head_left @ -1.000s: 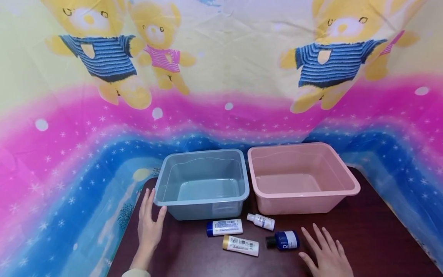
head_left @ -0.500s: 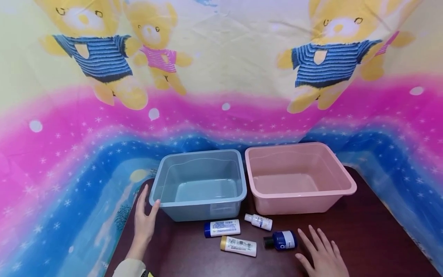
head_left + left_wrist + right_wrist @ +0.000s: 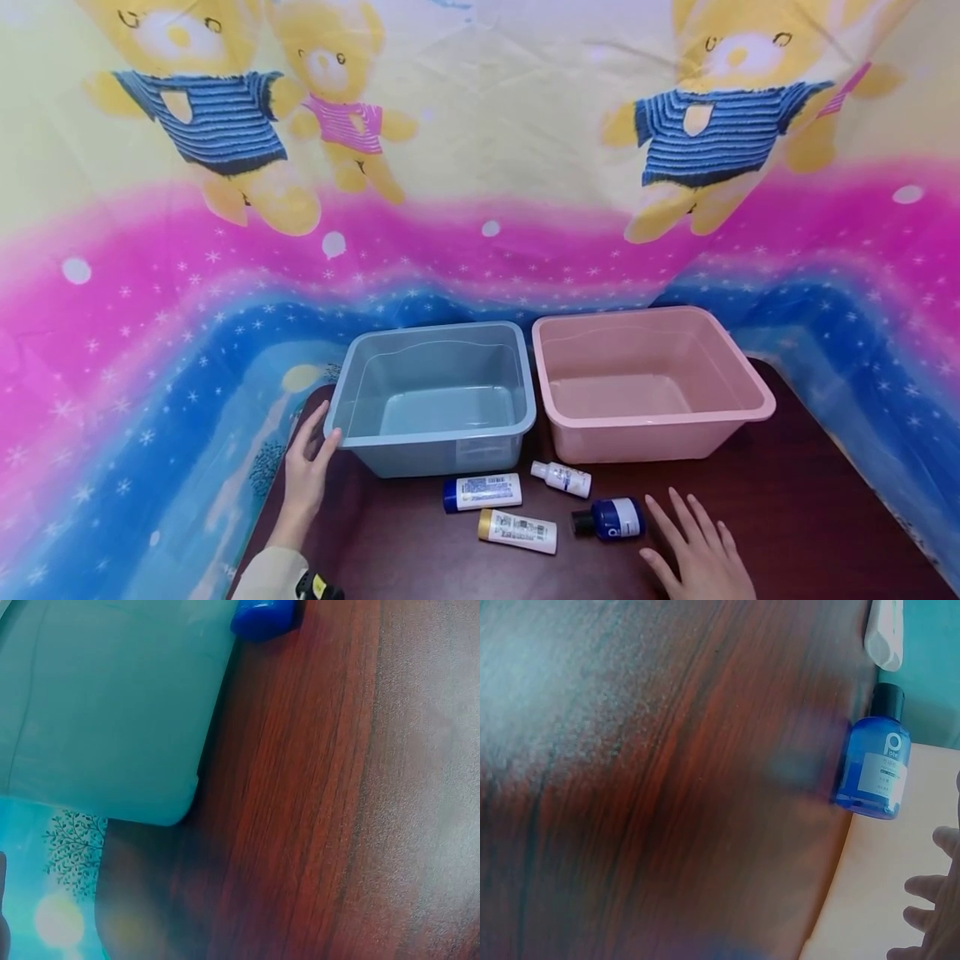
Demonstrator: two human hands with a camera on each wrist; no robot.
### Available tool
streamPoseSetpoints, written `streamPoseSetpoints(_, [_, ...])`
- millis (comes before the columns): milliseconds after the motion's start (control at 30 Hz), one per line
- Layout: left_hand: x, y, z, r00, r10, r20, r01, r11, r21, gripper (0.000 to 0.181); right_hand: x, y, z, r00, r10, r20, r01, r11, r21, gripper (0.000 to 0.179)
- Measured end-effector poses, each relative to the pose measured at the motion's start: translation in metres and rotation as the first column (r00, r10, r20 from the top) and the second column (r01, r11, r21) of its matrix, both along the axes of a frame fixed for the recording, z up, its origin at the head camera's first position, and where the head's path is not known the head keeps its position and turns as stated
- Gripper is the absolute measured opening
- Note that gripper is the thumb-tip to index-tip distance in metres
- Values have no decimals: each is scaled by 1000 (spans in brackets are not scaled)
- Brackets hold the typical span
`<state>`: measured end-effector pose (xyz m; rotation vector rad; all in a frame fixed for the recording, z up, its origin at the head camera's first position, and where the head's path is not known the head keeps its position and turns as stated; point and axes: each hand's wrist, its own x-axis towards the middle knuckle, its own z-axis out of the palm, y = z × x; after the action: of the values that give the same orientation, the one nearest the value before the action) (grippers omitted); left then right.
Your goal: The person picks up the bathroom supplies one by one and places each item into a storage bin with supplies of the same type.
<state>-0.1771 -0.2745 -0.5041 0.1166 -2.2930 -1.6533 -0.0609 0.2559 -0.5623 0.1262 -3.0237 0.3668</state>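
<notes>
My left hand (image 3: 306,471) is at the near left corner of the grey-blue basin (image 3: 433,436), fingers fairly straight, thumb tip right at the rim. To the right of the blue bottle (image 3: 618,519) with the black cap, my right hand (image 3: 699,546) is spread, holding nothing. That same blue bottle (image 3: 875,776) lies beyond the fingers in the right wrist view. Left of it lie a gold-capped white tube (image 3: 519,532) and a blue-capped white bottle (image 3: 483,492). A small white bottle (image 3: 562,479) lies just in front of the gap between the basins.
A pink basin (image 3: 652,422) stands right of the grey-blue one. Both sit towards the back of the dark wooden table (image 3: 405,550). Behind the table hangs a printed cloth (image 3: 487,150) with teddy bears, coming down along both sides.
The camera view has shifted slightly. My left hand has drawn a little left and back along the basin's corner, showing more sleeve. The right hand and the bottles have hardly moved.
</notes>
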Motion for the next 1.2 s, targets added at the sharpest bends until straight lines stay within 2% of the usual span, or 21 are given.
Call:
streamPoseSetpoints(167, [-3,-3,0,999,-17,27,17,1000,-18,53,1,-2,0,1000,-4,4,4,1000,7,65])
streamPoseSetpoints(500, [-6,-2,0,999,-26,23,27,999,-26,57,-1,-5,-2,1000,12,-1,-12,1000,5,64])
streamPoseSetpoints(800, [-8,-1,-8,999,-23,26,22,999,38,56,-3,-8,-3,990,54,-127,-61,997,-56,59])
streamPoseSetpoints(1067, [-7,2,-9,1000,-14,7,13,997,71,52,-6,-9,1,992,64,-111,-76,992,-104,59])
streamPoseSetpoints(1200, [-8,3,-9,1000,0,5,0,996,86,52,-9,-9,-3,983,85,-160,-109,984,-142,58])
